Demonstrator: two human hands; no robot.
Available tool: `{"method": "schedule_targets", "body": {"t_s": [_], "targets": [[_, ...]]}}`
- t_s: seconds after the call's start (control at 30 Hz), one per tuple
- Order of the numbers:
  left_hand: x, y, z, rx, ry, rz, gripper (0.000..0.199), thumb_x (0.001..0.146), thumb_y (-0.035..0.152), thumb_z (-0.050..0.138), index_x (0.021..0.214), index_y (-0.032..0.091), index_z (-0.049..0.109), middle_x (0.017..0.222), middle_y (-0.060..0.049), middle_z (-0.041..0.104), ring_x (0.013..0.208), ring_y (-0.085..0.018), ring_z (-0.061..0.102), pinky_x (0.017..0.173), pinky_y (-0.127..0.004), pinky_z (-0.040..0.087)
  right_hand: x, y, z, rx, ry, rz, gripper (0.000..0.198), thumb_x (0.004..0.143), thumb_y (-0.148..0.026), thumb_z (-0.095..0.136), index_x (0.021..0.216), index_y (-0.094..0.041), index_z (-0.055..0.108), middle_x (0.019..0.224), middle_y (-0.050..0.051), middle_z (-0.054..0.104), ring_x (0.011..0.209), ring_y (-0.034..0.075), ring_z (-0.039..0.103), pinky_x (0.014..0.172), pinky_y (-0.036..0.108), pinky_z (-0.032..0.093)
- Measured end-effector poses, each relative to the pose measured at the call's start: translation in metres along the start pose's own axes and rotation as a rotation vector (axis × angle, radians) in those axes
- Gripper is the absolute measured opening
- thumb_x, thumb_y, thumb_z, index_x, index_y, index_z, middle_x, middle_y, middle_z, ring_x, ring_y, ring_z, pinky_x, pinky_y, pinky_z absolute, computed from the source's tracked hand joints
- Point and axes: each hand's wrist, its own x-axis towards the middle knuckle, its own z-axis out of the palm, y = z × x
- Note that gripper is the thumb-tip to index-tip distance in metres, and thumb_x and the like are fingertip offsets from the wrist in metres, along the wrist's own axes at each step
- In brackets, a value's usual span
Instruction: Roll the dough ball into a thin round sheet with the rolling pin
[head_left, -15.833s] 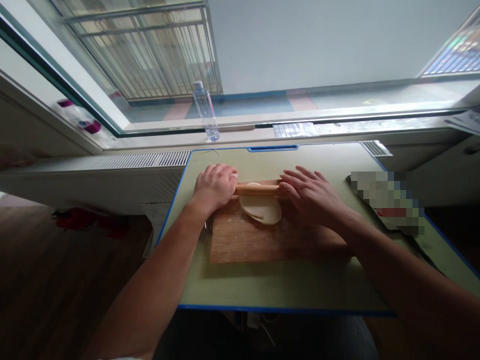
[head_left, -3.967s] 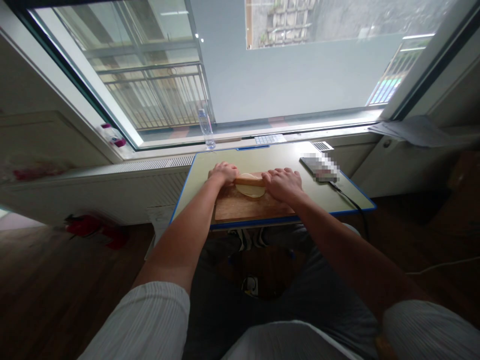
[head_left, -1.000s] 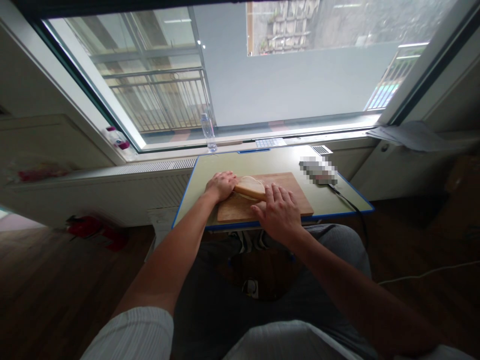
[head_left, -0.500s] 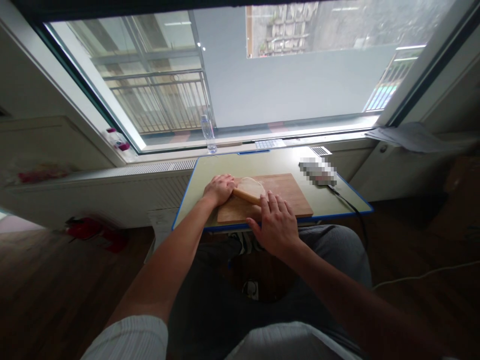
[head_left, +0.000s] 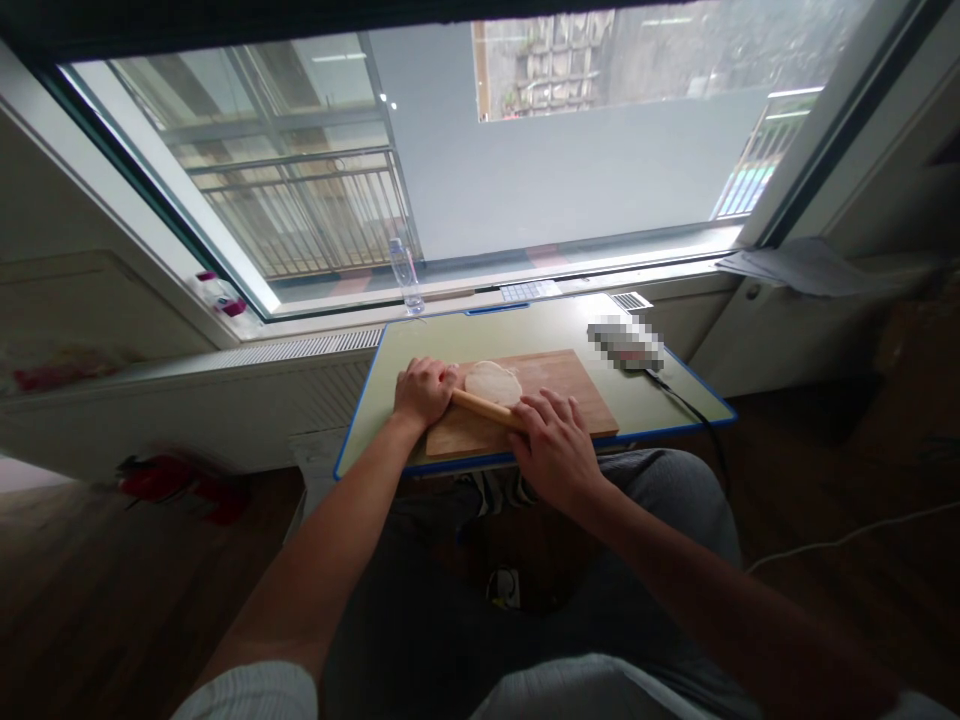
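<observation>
While the left hand [head_left: 425, 389] clasps one end of a slim tan wooden rolling pin [head_left: 487, 409] slanting across a rectangular brown wooden board [head_left: 562, 388] and the right hand [head_left: 556, 445] curls over the other, a flat, round, cream-coloured dough sheet [head_left: 493, 382] lies on the board's far half, left of its middle.

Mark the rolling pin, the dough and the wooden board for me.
Rolling pin [head_left: 487, 409], head view: middle of its visible shaft.
Dough [head_left: 493, 384], head view: centre of the flat piece.
Wooden board [head_left: 559, 373], head view: bare wood to the dough's right.
</observation>
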Motion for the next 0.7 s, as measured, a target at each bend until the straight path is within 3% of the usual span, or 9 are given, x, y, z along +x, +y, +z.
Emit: {"method": "schedule_targets", "body": {"t_s": [0.2,0.33,0.53,0.7], "targets": [[-0.005,0.006,-0.015,0.019,0.013,-0.030,0.061,0.115,0.051,0.033,0.087,0.024,0.081,0.105,-0.013,0.084,0.116,-0.034,0.071,0.096,-0.051,0.053,0.015,0.024,-0.007,0.016,0.022,-0.035,0.025,0.107,-0.031,0.060,0.122,-0.024,0.078,0.144,0.010,0.076,0.150,0.034,0.051,0.132,0.053,0.027],[0.004,0.018,-0.028,0.041,0.019,-0.149,0.069,0.114,0.052,0.028,0.091,0.022,0.085,0.107,-0.016,0.086,0.119,-0.038,0.073,0.102,-0.057,0.052,0.052,0.047,-0.016,0.034,0.018,-0.060,0.029,0.108,-0.037,0.061,0.127,-0.023,0.077,0.141,0.011,0.076,0.140,0.032,0.057,0.124,0.048,0.036],[0.023,0.029,-0.023,0.005,-0.159,-0.332,0.073,0.111,0.061,0.031,0.108,0.015,0.088,0.119,-0.024,0.085,0.120,-0.043,0.077,0.108,-0.062,0.051,0.122,0.071,-0.017,-0.049,-0.171,0.010,0.037,0.114,-0.033,0.047,0.131,-0.021,0.076,0.135,0.012,0.079,0.127,0.030,0.065,0.109,0.040,0.045],[0.021,0.029,-0.021,-0.002,-0.219,-0.346,0.068,0.108,0.061,0.035,0.110,0.015,0.085,0.121,-0.026,0.084,0.117,-0.044,0.079,0.103,-0.061,0.056,0.147,0.075,-0.002,-0.124,-0.227,-0.008,0.040,0.114,-0.030,0.042,0.127,-0.021,0.078,0.143,0.014,0.075,0.131,0.028,0.064,0.110,0.041,0.045]]}}
